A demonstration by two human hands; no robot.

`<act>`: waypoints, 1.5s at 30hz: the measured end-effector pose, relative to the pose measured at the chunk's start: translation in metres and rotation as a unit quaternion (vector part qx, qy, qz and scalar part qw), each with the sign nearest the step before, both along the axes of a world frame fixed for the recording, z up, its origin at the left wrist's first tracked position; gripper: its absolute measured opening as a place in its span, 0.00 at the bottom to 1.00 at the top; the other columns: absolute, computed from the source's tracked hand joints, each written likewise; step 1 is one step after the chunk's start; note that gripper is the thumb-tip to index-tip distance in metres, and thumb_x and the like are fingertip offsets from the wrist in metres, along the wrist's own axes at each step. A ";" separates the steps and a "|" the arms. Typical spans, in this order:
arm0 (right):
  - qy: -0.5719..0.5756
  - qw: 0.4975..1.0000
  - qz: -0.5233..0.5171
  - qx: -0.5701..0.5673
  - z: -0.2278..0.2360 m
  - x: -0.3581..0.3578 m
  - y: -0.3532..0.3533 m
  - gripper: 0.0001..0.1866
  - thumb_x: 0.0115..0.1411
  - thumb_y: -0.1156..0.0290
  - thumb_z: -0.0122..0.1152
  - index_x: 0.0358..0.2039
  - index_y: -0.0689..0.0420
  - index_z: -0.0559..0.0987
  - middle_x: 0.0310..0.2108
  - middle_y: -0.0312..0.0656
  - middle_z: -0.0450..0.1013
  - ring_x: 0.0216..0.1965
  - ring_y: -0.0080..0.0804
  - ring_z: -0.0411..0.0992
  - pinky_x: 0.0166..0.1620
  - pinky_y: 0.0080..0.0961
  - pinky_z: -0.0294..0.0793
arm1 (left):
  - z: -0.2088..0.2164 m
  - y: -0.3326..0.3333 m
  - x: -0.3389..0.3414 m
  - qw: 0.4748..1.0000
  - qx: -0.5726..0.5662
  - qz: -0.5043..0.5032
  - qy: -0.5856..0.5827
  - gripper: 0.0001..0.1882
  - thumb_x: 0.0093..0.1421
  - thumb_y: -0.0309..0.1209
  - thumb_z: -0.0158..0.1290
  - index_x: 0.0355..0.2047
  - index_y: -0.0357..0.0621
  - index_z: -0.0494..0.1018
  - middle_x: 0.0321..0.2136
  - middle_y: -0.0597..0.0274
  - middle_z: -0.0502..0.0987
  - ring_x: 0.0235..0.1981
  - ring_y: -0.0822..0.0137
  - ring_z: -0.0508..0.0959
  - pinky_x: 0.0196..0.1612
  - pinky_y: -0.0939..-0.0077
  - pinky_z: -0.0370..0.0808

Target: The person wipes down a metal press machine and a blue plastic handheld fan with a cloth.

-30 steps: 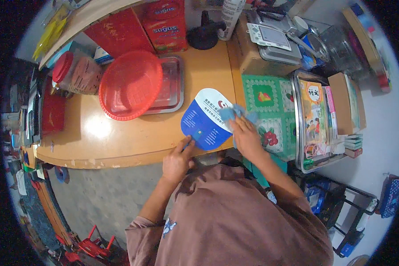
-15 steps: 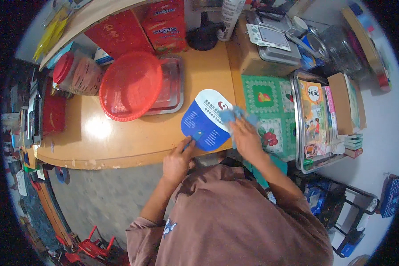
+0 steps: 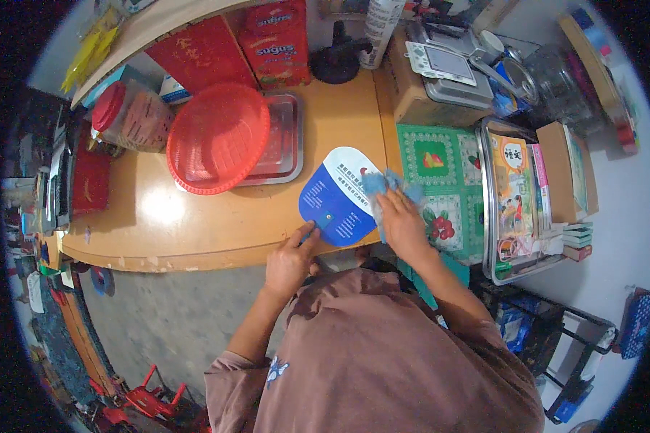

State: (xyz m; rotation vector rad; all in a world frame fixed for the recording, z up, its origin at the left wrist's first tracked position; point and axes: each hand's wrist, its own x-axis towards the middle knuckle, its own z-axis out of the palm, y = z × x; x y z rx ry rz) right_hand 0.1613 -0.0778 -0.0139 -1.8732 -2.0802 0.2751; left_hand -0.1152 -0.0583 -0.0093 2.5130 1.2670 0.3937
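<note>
A flat blue and white hand fan (image 3: 337, 198) lies on the orange wooden counter (image 3: 195, 227). My left hand (image 3: 290, 261) pinches the fan's short handle at the counter's near edge. My right hand (image 3: 402, 224) presses a crumpled light blue cloth (image 3: 387, 185) against the fan's right side. The cloth partly covers the fan's edge.
A red plastic basket (image 3: 217, 137) sits on a steel tray (image 3: 282, 141) to the left. A red-lidded jar (image 3: 126, 115) and red boxes (image 3: 274, 36) stand behind. To the right are a green patterned mat (image 3: 433, 162), a tray of booklets (image 3: 516, 195), a scale (image 3: 440, 68) and a metal rack (image 3: 556, 339).
My right hand and the blue cloth shifted slightly over the fan's right side. My left hand stays on the handle and the fan has barely moved.
</note>
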 end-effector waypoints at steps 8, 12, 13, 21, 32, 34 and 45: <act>0.040 0.995 0.089 -0.012 0.001 -0.036 -0.038 0.20 0.58 0.75 0.53 0.52 0.61 0.72 0.56 0.53 0.65 0.59 0.54 0.61 0.61 0.47 0.60 | 0.006 -0.007 -0.002 0.999 -0.039 0.004 0.005 0.33 0.37 0.21 0.59 0.49 0.49 0.74 0.54 0.67 0.72 0.38 0.58 0.80 0.37 0.66 0.80; 0.031 0.990 0.138 0.017 -0.011 -0.040 -0.002 0.21 0.56 0.74 0.55 0.52 0.60 0.73 0.56 0.51 0.65 0.60 0.52 0.61 0.61 0.45 0.59 | 0.006 -0.002 -0.003 1.000 -0.017 -0.020 -0.018 0.33 0.37 0.21 0.58 0.49 0.49 0.74 0.53 0.67 0.72 0.37 0.59 0.81 0.35 0.66 0.80; 0.003 0.990 0.140 0.017 -0.009 -0.040 0.013 0.22 0.56 0.73 0.55 0.52 0.60 0.72 0.56 0.50 0.66 0.60 0.52 0.61 0.61 0.45 0.59 | 0.004 -0.002 -0.004 1.000 -0.016 -0.016 -0.015 0.33 0.37 0.21 0.58 0.49 0.49 0.74 0.53 0.67 0.72 0.37 0.59 0.81 0.35 0.66 0.80; -0.087 0.989 0.058 0.104 -0.016 -0.034 0.105 0.17 0.58 0.71 0.49 0.47 0.59 0.75 0.56 0.51 0.66 0.57 0.51 0.64 0.57 0.42 0.66 | 0.005 -0.002 0.000 0.999 -0.027 0.000 -0.032 0.25 0.48 0.21 0.49 0.48 0.48 0.74 0.52 0.64 0.73 0.38 0.59 0.81 0.34 0.66 0.80; -0.001 0.994 0.101 0.043 -0.031 -0.026 0.102 0.18 0.55 0.73 0.53 0.48 0.57 0.76 0.58 0.48 0.66 0.61 0.51 0.62 0.60 0.45 0.61 | 0.005 -0.008 0.001 0.999 -0.030 0.027 -0.017 0.24 0.49 0.21 0.48 0.48 0.50 0.74 0.51 0.65 0.74 0.37 0.59 0.81 0.33 0.67 0.80; -0.047 0.995 0.050 0.073 -0.014 -0.015 0.114 0.18 0.56 0.74 0.52 0.48 0.57 0.76 0.57 0.49 0.67 0.60 0.52 0.62 0.60 0.46 0.61 | 0.006 -0.007 0.000 0.999 -0.037 0.027 -0.016 0.24 0.49 0.21 0.48 0.48 0.50 0.74 0.51 0.65 0.74 0.36 0.59 0.81 0.32 0.67 0.80; 0.048 0.954 0.295 -0.002 -0.012 -0.080 0.053 0.19 0.54 0.73 0.54 0.47 0.50 0.77 0.60 0.39 0.66 0.64 0.43 0.59 0.64 0.42 0.57 | -0.003 -0.012 -0.003 0.997 -0.062 0.050 -0.011 0.19 0.56 0.28 0.50 0.48 0.62 0.75 0.44 0.64 0.71 0.35 0.59 0.79 0.31 0.64 0.79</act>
